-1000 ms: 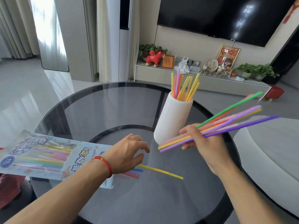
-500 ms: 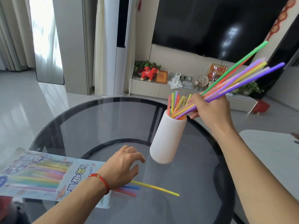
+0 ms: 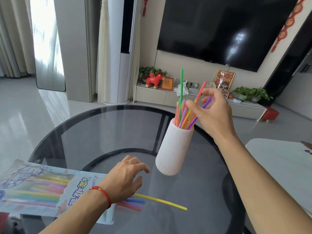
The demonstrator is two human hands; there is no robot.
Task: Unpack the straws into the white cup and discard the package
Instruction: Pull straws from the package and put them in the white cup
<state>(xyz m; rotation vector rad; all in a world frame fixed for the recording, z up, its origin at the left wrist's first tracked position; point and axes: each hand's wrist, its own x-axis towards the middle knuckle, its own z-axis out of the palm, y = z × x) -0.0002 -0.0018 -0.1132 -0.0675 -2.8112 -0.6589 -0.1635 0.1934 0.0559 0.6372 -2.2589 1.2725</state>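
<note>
Nearest me, my left hand (image 3: 124,179) rests on the open end of the pack (image 3: 42,188), fingers (image 3: 141,167) spread and loose, gripping nothing. A red cord (image 3: 103,194) circles that wrist. The pack lies flat on the dark glass bench (image 3: 94,132), long axis running left to right, its mouth toward my hand. It carries big blue and yellow characters I cannot make out from here, a line drawing at the far left, and small print too fine to read. Straws still inside show as blurred coloured bands along its length. From the mouth, a few short ends (image 3: 133,204) in blue, purple and red poke out to the right, and one yellow straw (image 3: 162,201) lies on the glass, pointing right and slightly toward me.

Further off, the cup (image 3: 173,151) stands on the bench, white and ribbed, leaning a little in this wide view. The straws (image 3: 184,116) in it stand fanned, tips up; a green one (image 3: 181,85) rises nearly vertical above the rest.

My right hand (image 3: 213,114) is just above the rim, its fingers pinching a red straw (image 3: 200,91) and touching a purple one (image 3: 206,103), both tilted up to the right.

Beyond, a low shelf holds a red horse figure (image 3: 154,80) and framed pictures.
</note>
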